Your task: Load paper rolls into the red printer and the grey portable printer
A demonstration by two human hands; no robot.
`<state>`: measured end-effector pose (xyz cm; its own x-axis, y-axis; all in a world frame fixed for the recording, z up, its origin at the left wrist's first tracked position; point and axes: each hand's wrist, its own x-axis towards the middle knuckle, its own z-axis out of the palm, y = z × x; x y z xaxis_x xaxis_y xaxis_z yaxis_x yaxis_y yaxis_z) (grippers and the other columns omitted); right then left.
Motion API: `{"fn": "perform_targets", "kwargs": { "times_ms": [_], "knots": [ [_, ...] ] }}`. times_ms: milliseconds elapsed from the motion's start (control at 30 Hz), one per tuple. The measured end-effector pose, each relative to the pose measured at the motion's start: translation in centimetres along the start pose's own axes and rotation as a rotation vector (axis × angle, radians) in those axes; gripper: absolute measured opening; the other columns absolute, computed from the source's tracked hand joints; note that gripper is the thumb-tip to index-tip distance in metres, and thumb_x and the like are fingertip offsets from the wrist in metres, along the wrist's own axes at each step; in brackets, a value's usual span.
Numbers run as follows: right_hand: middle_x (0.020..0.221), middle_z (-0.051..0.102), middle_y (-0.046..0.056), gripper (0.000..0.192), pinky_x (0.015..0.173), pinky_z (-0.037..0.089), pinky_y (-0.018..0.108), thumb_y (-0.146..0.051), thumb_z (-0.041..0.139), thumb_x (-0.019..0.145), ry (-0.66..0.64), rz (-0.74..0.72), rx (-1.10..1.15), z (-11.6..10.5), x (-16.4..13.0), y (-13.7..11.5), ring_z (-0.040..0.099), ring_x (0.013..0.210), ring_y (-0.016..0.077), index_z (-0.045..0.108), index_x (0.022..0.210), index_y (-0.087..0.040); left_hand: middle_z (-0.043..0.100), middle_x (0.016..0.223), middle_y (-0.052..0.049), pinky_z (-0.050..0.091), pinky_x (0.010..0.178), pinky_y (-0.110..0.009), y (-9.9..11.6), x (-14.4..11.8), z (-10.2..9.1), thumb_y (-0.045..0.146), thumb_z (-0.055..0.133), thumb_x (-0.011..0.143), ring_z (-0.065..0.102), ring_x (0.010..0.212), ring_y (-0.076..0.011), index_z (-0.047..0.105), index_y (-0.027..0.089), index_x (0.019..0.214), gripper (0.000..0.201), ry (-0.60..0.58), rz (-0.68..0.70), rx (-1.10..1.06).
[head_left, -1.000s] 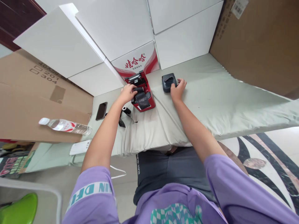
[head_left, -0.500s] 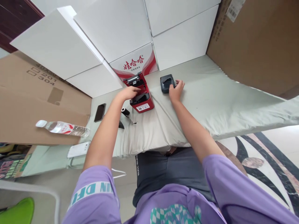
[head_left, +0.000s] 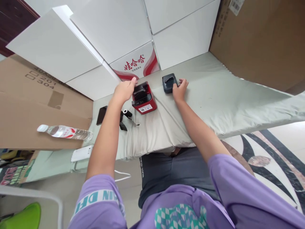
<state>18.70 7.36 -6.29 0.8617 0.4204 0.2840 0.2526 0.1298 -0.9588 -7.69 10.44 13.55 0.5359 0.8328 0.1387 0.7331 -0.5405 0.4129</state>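
Observation:
A red and black box-shaped machine, which looks like a label printer [head_left: 145, 105], stands on the cloth-covered bench with its lid [head_left: 141, 90] partly lowered. My left hand [head_left: 125, 90] is closed at the lid's far left edge, fingers bent over it. The fingertips are partly hidden. To the right sits a smaller dark printer [head_left: 168, 83] with a black strip on top. My right hand [head_left: 180, 90] rests at its near right corner, thumb against the case and the other fingers apart. A small black roll [head_left: 128, 113] and black scraps [head_left: 123, 126] lie beside my left forearm.
White boxes [head_left: 186, 38] and a printed carton [head_left: 135, 66] form a wall behind. Brown cardboard boxes stand left [head_left: 43, 108] and right [head_left: 257, 41]. At left lie a dark phone [head_left: 101, 115], a water bottle [head_left: 66, 132] and a white device [head_left: 81, 153]. The bench's front edge [head_left: 157, 152] is near my waist.
My left hand has moved from inside the red printer up and left to its lid. The lid has swung down from upright. My right hand stays beside the dark printer.

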Motion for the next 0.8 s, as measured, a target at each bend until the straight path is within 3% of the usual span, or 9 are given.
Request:
{"fn": "perform_targets", "kwargs": {
  "times_ms": [100,167,267,467,667,733,800],
  "knots": [
    [0.124,0.048,0.011,0.037,0.114,0.045,0.046,-0.007,0.052,0.078,-0.005,-0.025,-0.012,0.2,0.2,0.6,0.057,0.121,0.0213,0.049,0.112,-0.02,0.077,0.117,-0.013,0.045,0.111,-0.042,1.7,-2.7,-0.2,0.061,0.022,0.105,0.066,0.122,-0.0313,0.078,0.017,0.116,0.072,-0.134,-0.081,0.179],
    [0.125,0.047,0.011,0.037,0.115,0.045,0.047,-0.008,0.052,0.079,-0.007,-0.046,-0.021,0.4,0.4,1.2,0.056,0.123,0.022,0.049,0.113,-0.02,0.076,0.122,-0.013,0.045,0.11,-0.039,2.1,-3.4,-0.2,0.063,0.018,0.105,0.066,0.122,-0.0299,0.077,0.018,0.119,0.076,-0.149,-0.082,0.2],
    [0.126,0.046,0.011,0.037,0.113,0.046,0.047,-0.009,0.051,0.081,-0.005,-0.07,-0.039,0.6,0.7,2.0,0.056,0.122,0.0217,0.049,0.115,-0.02,0.076,0.119,-0.012,0.046,0.107,-0.037,2.0,-3.2,0.0,0.065,0.016,0.105,0.067,0.12,-0.0284,0.077,0.02,0.12,0.077,-0.121,-0.081,0.218],
    [0.128,0.042,0.012,0.036,0.111,0.047,0.048,-0.013,0.049,0.088,-0.032,-0.084,-0.116,0.9,1.4,3.4,0.055,0.126,0.0225,0.049,0.123,-0.02,0.076,0.103,-0.017,0.047,0.104,-0.043,2.5,-2.2,1.4,0.066,0.022,0.105,0.067,0.114,-0.0338,0.079,0.016,0.101,0.077,-0.043,-0.114,0.322],
    [0.128,0.044,0.013,0.038,0.108,0.049,0.045,-0.011,0.048,0.087,-0.029,-0.05,-0.144,0.2,1.0,2.5,0.056,0.123,0.0222,0.048,0.124,-0.02,0.074,0.103,-0.019,0.045,0.103,-0.047,4.5,-2.1,3.6,0.066,0.038,0.102,0.065,0.118,-0.0387,0.077,0.015,0.099,0.064,0.089,-0.071,0.302],
    [0.127,0.045,0.012,0.038,0.108,0.049,0.046,-0.011,0.048,0.086,-0.03,-0.046,-0.161,-0.1,0.8,1.9,0.056,0.122,0.0224,0.049,0.123,-0.02,0.075,0.104,-0.017,0.046,0.102,-0.046,3.6,-2.7,3.4,0.063,0.035,0.104,0.066,0.116,-0.0367,0.077,0.018,0.102,0.062,0.128,-0.09,0.238],
    [0.126,0.046,0.012,0.038,0.11,0.048,0.047,-0.011,0.049,0.085,-0.027,-0.042,-0.17,-0.3,0.6,1.5,0.056,0.121,0.0225,0.049,0.122,-0.02,0.077,0.107,-0.013,0.047,0.101,-0.043,1.3,-3.8,2.7,0.059,0.033,0.106,0.067,0.114,-0.0325,0.076,0.021,0.108,0.056,0.185,-0.106,0.156]
  ]
}}
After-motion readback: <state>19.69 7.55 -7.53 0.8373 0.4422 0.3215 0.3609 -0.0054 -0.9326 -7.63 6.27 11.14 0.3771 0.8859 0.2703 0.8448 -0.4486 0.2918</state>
